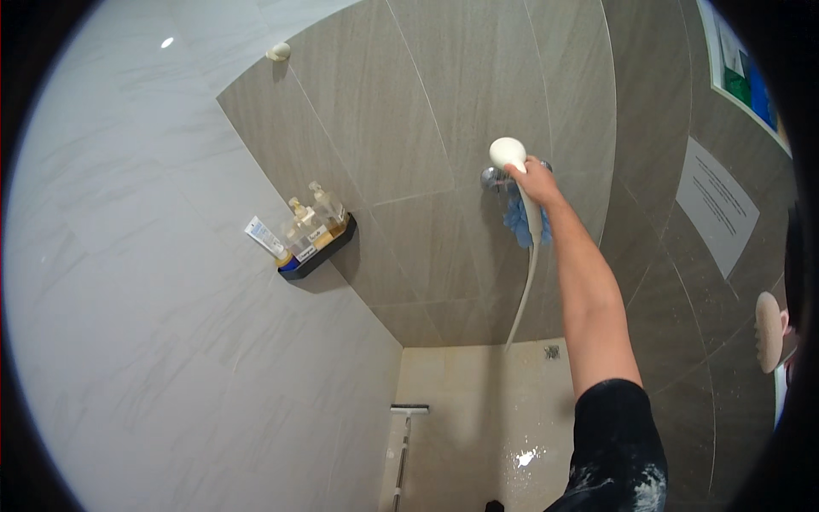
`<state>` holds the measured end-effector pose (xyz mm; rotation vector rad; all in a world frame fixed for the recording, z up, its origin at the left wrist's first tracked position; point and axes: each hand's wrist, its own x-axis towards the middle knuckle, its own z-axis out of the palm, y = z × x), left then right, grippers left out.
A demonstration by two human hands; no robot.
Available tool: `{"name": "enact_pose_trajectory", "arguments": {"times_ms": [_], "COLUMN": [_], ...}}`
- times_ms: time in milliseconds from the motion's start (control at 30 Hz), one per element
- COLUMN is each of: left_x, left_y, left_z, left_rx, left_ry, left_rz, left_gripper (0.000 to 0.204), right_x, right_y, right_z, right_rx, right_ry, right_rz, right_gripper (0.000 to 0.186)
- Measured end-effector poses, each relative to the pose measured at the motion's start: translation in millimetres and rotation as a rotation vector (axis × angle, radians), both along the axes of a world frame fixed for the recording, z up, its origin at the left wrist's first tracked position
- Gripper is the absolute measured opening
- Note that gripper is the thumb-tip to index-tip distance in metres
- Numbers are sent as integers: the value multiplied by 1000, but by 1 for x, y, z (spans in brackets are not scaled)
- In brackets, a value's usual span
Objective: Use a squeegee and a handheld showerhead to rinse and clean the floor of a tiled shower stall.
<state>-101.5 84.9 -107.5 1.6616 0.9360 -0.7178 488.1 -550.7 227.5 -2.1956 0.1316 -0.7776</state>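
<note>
My right hand (535,183) reaches up and forward, its fingers closed round the handle of a white shower head (508,153). The thumb lies along the near left side of the handle. From the handle a pale hose (526,286) hangs down toward the floor. Just behind the hand, a chrome shower tap (491,178) is fixed to the grey tiled wall, partly covered by the hand. Something blue and crumpled (517,222), perhaps a glove or a bath puff, hangs below the tap. My left hand is out of the picture.
A black corner shelf (317,253) holds several pump bottles (328,205) and a white tube (266,240). A squeegee (409,410) stands by the left wall. The wet floor has a drain (552,351). A printed sheet (718,207) and a beige brush-like object (768,333) are at right.
</note>
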Motion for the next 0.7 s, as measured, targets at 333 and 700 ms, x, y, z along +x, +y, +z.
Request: {"name": "enact_pose_trajectory", "arguments": {"times_ms": [333,700], "left_x": [0,-36], "left_y": [-20,-17], "left_z": [21,9], "left_rx": [43,68], "left_ry": [-23,43], "left_rz": [-25,8], "left_gripper": [33,53], "right_x": [33,30], "right_y": [-11,52], "right_z": [3,0], "right_rx": [-4,-77], "right_ry": [-130,-152], "right_rz": [66,203], "right_gripper": [65,58]}}
